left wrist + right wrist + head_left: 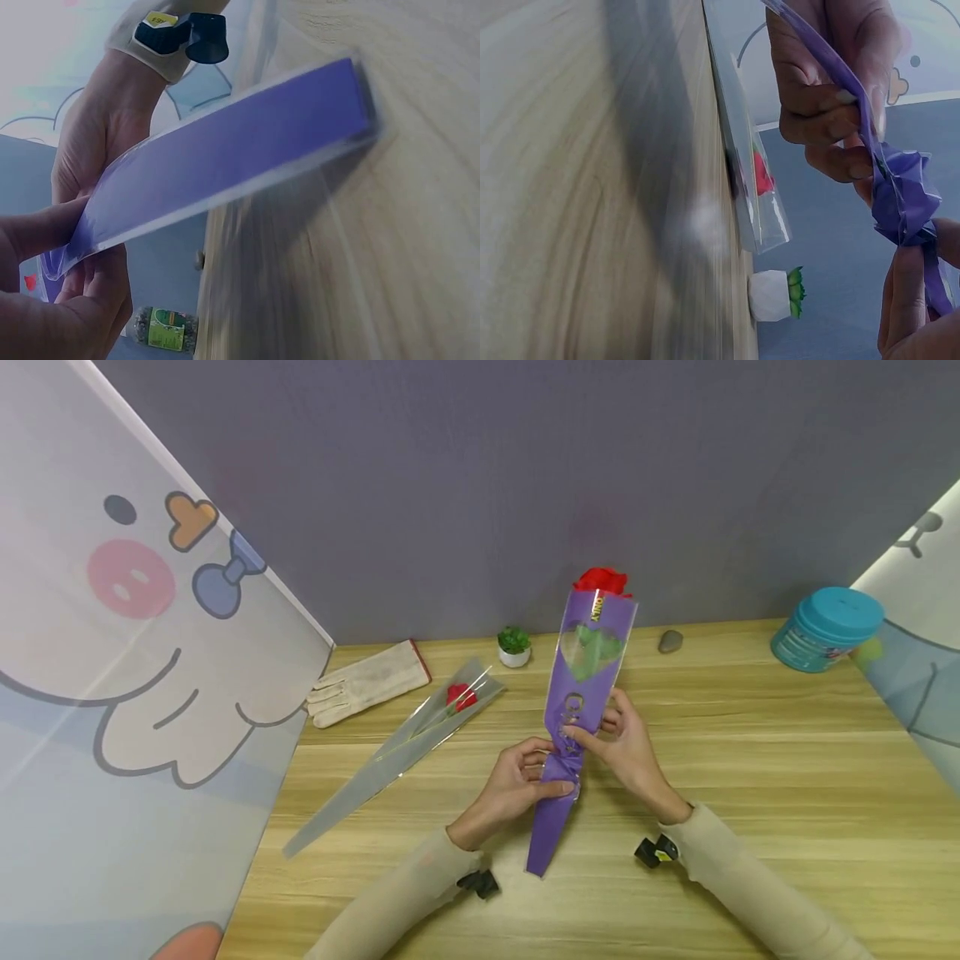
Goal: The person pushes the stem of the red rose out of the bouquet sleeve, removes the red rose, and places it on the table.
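A red rose [602, 581] pokes out of the top of a purple flower sleeve [592, 689] with gold lettering and a clear window showing green leaves. Between the two hands the sleeve is crumpled and twisted into a narrow waist, seen bunched in the right wrist view. My left hand [525, 781] pinches it below the waist, thumb across the front. My right hand [630, 747] pinches it just above, thumb on the front and fingers behind. The sleeve's flat lower end [240, 142] slants down close over the wooden table [420, 225].
Left on the table lie a second rose in a clear sleeve [390, 768] and a white work glove [371, 683]. Along the back wall stand a small potted plant [513, 647], a grey stone [671, 642] and, far right, a blue lidded tub [825, 631].
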`<act>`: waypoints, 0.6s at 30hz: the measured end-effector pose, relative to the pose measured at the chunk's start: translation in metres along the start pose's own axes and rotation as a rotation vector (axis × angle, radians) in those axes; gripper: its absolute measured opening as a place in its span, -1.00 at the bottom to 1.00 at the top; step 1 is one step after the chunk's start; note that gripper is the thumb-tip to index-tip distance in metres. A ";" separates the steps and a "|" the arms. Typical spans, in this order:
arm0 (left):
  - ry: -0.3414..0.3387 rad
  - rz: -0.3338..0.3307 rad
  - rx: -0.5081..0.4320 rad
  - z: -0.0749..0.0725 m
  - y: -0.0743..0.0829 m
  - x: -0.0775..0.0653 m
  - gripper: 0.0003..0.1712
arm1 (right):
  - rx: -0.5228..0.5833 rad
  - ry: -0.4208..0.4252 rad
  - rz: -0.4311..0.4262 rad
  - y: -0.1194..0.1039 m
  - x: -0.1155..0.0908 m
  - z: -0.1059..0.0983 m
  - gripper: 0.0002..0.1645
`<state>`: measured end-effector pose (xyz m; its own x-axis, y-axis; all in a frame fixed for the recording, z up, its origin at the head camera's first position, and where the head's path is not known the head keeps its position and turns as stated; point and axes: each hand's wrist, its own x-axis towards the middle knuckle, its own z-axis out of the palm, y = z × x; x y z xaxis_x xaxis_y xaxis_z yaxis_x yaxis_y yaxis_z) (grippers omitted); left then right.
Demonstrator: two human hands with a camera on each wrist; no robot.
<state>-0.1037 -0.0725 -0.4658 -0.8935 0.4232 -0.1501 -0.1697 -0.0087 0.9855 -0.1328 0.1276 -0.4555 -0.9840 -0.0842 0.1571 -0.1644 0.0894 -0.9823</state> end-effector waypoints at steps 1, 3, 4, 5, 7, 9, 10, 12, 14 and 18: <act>0.004 0.003 0.002 0.000 0.000 0.000 -0.45 | 0.001 0.002 -0.002 0.000 0.000 0.000 -0.19; 0.016 0.009 0.005 0.001 0.001 0.000 -0.47 | 0.003 0.002 -0.011 0.000 -0.001 0.001 -0.19; 0.021 0.012 0.003 0.001 0.001 0.000 -0.49 | 0.003 0.001 -0.013 0.001 -0.001 0.002 -0.19; 0.028 0.013 0.004 0.002 0.001 0.001 -0.50 | 0.004 0.004 -0.015 0.001 -0.002 0.002 -0.20; 0.041 0.014 0.010 0.002 0.001 0.001 -0.52 | 0.002 0.008 -0.017 0.002 -0.003 0.003 -0.20; 0.048 0.012 0.017 0.003 0.000 0.001 -0.53 | -0.002 0.009 -0.023 0.003 -0.004 0.003 -0.20; 0.050 0.010 0.022 0.003 0.000 0.001 -0.53 | -0.003 0.011 -0.026 0.003 -0.005 0.003 -0.19; 0.051 0.010 0.036 0.003 0.000 0.001 -0.53 | -0.002 0.014 -0.033 0.004 -0.006 0.004 -0.19; 0.044 0.015 0.043 0.002 0.001 0.000 -0.53 | 0.002 0.016 -0.042 0.004 -0.007 0.004 -0.19; 0.025 0.029 0.048 0.000 0.001 -0.001 -0.53 | 0.011 0.025 -0.061 0.002 -0.008 0.004 -0.19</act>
<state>-0.1031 -0.0724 -0.4650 -0.9081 0.4005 -0.1225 -0.1237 0.0230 0.9920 -0.1248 0.1246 -0.4596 -0.9737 -0.0646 0.2187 -0.2232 0.0741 -0.9720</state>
